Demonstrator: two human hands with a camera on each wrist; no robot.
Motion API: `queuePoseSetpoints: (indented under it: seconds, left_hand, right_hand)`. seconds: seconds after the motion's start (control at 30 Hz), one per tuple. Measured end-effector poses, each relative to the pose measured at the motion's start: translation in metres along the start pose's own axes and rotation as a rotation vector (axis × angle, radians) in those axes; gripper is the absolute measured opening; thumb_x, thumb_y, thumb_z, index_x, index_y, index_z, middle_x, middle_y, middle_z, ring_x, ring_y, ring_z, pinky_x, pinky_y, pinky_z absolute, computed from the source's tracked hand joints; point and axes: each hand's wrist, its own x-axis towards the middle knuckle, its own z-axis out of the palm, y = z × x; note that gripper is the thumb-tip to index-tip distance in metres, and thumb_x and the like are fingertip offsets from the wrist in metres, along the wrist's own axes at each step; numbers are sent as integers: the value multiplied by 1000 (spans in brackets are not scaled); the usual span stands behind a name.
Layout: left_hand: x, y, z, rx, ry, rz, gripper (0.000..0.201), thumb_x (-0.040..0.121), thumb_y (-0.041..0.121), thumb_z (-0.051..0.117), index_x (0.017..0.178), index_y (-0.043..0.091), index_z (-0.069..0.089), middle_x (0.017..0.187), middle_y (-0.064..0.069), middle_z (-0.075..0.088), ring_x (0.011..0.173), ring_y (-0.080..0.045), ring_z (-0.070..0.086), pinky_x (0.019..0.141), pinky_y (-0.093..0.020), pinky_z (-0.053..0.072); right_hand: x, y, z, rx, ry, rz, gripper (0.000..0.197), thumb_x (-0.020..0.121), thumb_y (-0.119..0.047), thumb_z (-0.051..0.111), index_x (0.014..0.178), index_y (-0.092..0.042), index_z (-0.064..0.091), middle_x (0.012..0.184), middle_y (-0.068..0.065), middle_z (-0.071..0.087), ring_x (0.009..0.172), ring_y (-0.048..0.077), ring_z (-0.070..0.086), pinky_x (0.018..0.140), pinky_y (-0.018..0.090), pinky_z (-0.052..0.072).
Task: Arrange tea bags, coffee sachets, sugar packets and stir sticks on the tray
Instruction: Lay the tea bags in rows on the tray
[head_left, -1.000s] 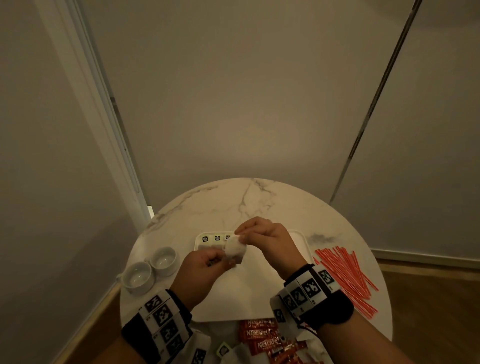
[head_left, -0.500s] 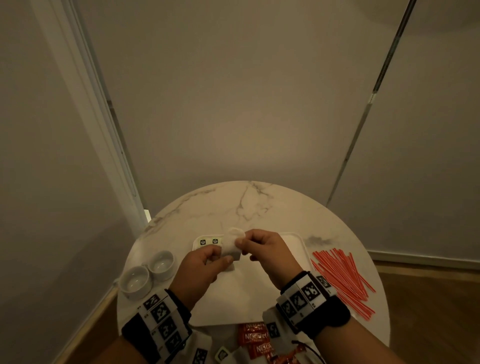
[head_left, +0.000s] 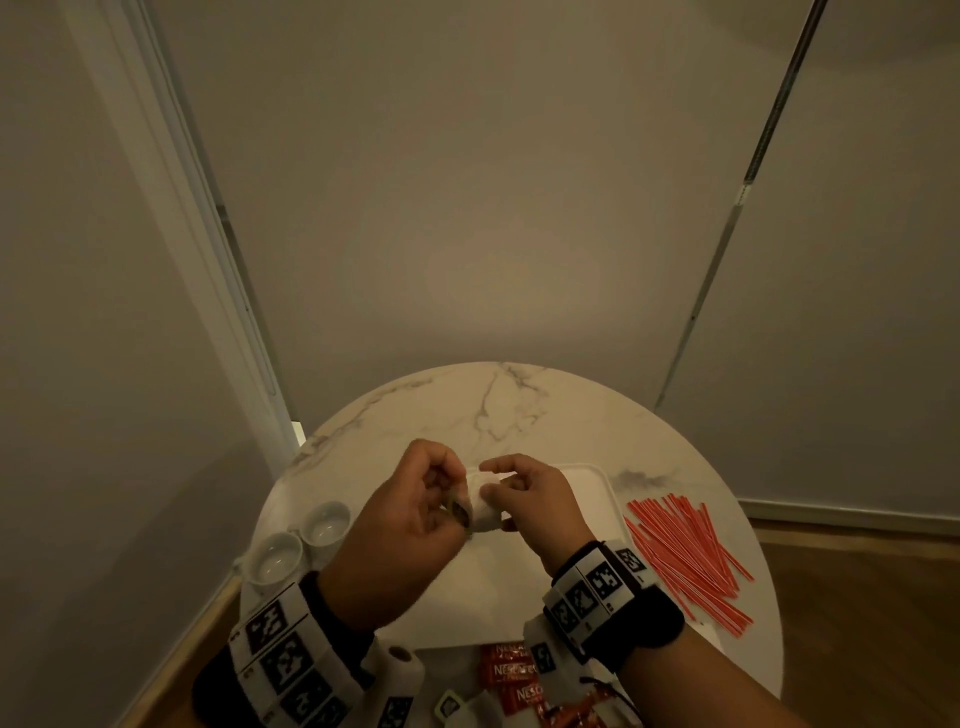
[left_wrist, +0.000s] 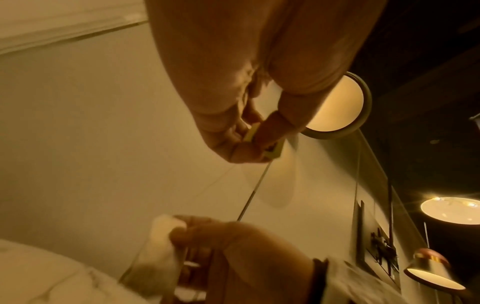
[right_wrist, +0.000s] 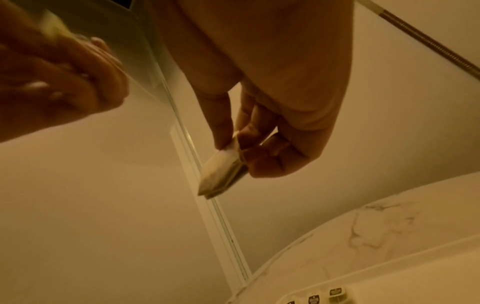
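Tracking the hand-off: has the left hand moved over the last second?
Yes. The left hand, pinching the tea bag, has shifted farther away, now covering the far left corner of the tray, earlier short of it.

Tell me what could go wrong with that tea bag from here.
1. The left hand pinches the tag while the right hand pinches the tea bag; pulling apart might snap the thin string or tear the bag.
2. Both hover above the tray; a slip could drop the bag onto the tea bags already lined up there.
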Motion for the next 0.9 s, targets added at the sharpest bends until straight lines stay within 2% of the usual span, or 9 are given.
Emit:
queuePoseSetpoints:
  seconds: [0.13, 0.23, 0.33, 0.4, 0.57, 0.7, 0.77, 0.83, 0.9]
  left_hand:
    - [-20, -11, 2, -128, -123, -192, 28, 68, 10, 66, 93, 6, 53, 81, -6, 61, 76, -29, 62, 66, -28, 51]
    - [-28, -36, 0, -183, -64, -448, 29, 65, 2, 68, 91, 0, 57, 81, -12, 64, 73, -25, 66, 60, -31, 52]
    - [-29, -65, 2, -159, -14, -647, 25, 68, 0, 71, 92, 3, 64, 83, -14, 69, 70, -20, 67, 59, -28, 49]
    - [-28, -78, 5, -88, 7, -708, 17, 77, -1, 70, 92, 6, 69, 85, -12, 73, 71, -15, 67, 60, -27, 47]
    - [-15, -90, 3, 28, 93, -682, 6, 78, 13, 74, 84, 10, 75, 79, 1, 72, 74, -11, 61, 59, -24, 44]
    - [3, -85, -5, 31, 259, -581, 5, 81, 12, 72, 83, 11, 76, 76, 0, 72, 69, -11, 62, 60, -24, 48]
    - [13, -80, -11, 21, 341, -539, 11, 83, 8, 69, 78, 15, 76, 67, 3, 70, 62, -9, 60, 59, -22, 47]
    - [23, -74, -16, -20, 380, -517, 16, 84, 3, 65, 76, 14, 75, 66, -1, 68, 63, -14, 59, 59, -26, 47]
    - [31, -65, -18, -70, 392, -483, 16, 83, -1, 63, 81, 10, 75, 77, -9, 72, 71, -20, 64, 65, -30, 51]
  right_hand:
    - [0, -7, -5, 147, 18, 22, 12, 91, -11, 60, 94, -5, 69, 83, 8, 68, 76, 18, 64, 66, 34, 56]
    - [0, -15, -8, 280, -19, 44, 14, 93, -10, 58, 93, -2, 69, 85, 10, 69, 79, 21, 65, 72, 40, 58]
    - [-3, -26, -9, 426, -87, 65, 14, 94, -9, 57, 88, -6, 70, 84, 9, 69, 75, 20, 68, 65, 38, 59]
    - [-5, -32, -9, 498, -127, 71, 14, 93, -8, 56, 90, -4, 69, 82, 9, 69, 71, 19, 69, 61, 33, 57]
    - [-7, -37, -10, 487, -207, 23, 13, 93, -8, 57, 88, -7, 69, 84, 7, 69, 79, 19, 65, 73, 39, 58]
    - [-12, -38, -12, 372, -227, -40, 14, 92, -7, 56, 86, -6, 69, 85, 9, 65, 79, 21, 61, 63, 30, 54]
    - [-14, -37, -12, 316, -252, -54, 15, 92, -6, 57, 84, -6, 69, 82, 9, 65, 73, 18, 61, 62, 28, 53]
    - [-17, -35, -10, 262, -289, -49, 15, 91, -5, 58, 83, -7, 70, 79, 9, 66, 71, 17, 63, 66, 32, 54]
    - [-20, -32, -7, 211, -312, -28, 14, 90, -5, 60, 82, -8, 71, 80, 9, 68, 72, 18, 64, 67, 34, 54]
